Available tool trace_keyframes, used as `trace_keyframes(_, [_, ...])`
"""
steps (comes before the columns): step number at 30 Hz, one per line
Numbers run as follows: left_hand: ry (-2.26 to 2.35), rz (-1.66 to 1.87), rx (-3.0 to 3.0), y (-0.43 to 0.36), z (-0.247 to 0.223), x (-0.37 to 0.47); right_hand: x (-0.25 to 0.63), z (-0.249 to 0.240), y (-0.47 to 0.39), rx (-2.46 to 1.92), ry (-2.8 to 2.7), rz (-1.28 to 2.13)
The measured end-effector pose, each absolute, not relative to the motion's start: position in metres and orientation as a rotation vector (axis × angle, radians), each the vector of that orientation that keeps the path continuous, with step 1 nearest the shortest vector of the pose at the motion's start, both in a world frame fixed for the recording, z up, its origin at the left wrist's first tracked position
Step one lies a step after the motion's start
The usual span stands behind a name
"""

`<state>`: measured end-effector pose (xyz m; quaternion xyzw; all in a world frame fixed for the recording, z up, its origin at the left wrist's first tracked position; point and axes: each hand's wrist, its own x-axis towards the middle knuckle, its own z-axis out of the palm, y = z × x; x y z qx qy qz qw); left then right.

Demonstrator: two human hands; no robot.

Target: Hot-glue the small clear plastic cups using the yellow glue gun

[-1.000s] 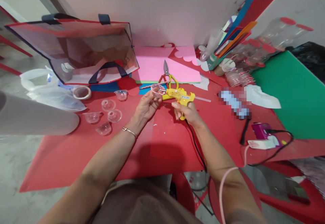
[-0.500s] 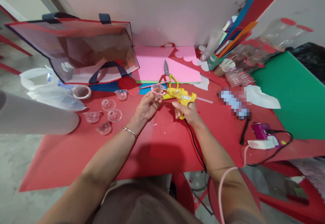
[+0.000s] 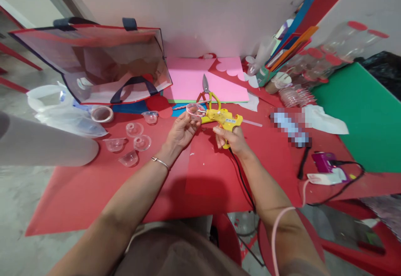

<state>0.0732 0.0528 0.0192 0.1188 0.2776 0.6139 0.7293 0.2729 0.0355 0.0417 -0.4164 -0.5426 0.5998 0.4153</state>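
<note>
My left hand [image 3: 183, 129] pinches a small clear plastic cup [image 3: 194, 110] with a pink and white rim. Wrapped round the handle of a yellow glue gun [image 3: 224, 118] is my right hand [image 3: 230, 138]. The gun's nozzle points left and meets the cup's right side; whether it touches the plastic is too small to tell. A clear glue stick [image 3: 252, 123] sticks out of the gun's back. Just behind the gun lie scissors [image 3: 206, 84] with red and yellow handles. More clear cups [image 3: 142, 143] stand and lie on the red table to the left.
A large transparent bag [image 3: 119, 59] stands at the back left, beside a roll of tape [image 3: 102, 114]. Pink sheets [image 3: 184, 75] lie at the back. Capped plastic bottles [image 3: 332, 61] and a green board [image 3: 360, 121] are at the right. The gun's black cord [image 3: 242, 178] hangs over the front edge.
Both hands keep almost the same pose. The cup in my left hand is tilted slightly differently, its opening showing rounder, at the nozzle.
</note>
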Motion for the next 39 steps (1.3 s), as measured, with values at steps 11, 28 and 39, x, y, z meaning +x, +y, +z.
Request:
trace_keyframes(11, [0.603,1.331,0.267,0.052,0.021,0.073,0.278,0.034,0.039,-1.145,-1.477,1.31])
trace_keyframes(28, [0.648,1.388,0.225,0.054,0.016,0.073,0.27,0.033,0.036,-1.149,-1.438,1.394])
trace_keyframes(39, [0.568,1.391,0.32,0.053,0.015,0.074,0.274,0.044,0.034,-1.032,-1.345,1.389])
